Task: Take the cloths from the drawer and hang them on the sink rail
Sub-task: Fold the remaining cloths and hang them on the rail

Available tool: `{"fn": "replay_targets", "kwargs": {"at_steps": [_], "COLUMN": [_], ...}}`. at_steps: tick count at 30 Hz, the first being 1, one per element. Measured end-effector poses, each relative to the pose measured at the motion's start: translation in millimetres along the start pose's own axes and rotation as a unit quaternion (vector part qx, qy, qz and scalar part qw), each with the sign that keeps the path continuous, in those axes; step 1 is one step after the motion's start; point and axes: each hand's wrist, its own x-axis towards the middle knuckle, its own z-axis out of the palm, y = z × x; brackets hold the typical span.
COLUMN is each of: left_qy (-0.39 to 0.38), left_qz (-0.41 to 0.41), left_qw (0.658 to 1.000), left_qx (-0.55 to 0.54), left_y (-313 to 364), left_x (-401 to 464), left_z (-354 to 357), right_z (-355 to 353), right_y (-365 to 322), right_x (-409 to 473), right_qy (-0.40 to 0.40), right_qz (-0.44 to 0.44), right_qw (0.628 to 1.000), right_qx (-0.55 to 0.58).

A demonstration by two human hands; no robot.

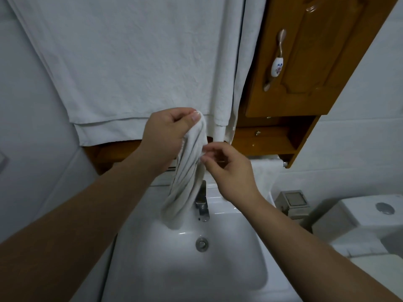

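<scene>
My left hand [168,136] grips the top of a white cloth [185,182] that hangs in a loose bunch over the sink [239,258] and in front of the faucet [201,203]. My right hand [229,171] pinches the cloth's right edge with thumb and fingertips, just below my left hand. Behind my hands runs the metal rail [281,163] under the wooden cabinet, and a white cloth [261,173] hangs on its right part. The rail's middle is hidden by my hands and the cloth. No drawer is in view.
A large white towel [130,62] covers the wall above the sink. A wooden cabinet door [316,51] with a porcelain handle is at the upper right. A toilet cistern [370,212] and a small bin [292,203] stand to the right of the sink.
</scene>
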Motion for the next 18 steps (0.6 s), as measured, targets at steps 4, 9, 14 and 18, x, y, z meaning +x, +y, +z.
{"fn": "replay_targets", "kwargs": {"at_steps": [4,9,14,18], "left_qy": [-0.023,-0.012,-0.009,0.021], "left_qz": [0.017,0.007,-0.02,-0.048], "left_qw": [1.0,0.999,0.999,0.997], "left_qx": [0.01,-0.029,-0.041,-0.049], "left_y": [1.2,5.9,2.0,-0.8], "left_x": [-4.1,-2.1,-2.6,-2.9], "left_z": [1.1,-3.4,-8.5,-12.6], "right_z": [6.4,14.8,19.3,19.0], "right_y": [-13.5,-20.0,-17.4,-15.1], "right_x": [15.8,25.6,29.7,30.4], "right_qy": [0.074,0.067,0.031,-0.018], "right_qz": [-0.026,-0.017,-0.004,0.01], "right_qw": [0.997,0.998,1.0,0.999], "right_qx": [-0.014,0.014,0.0,-0.049]}}
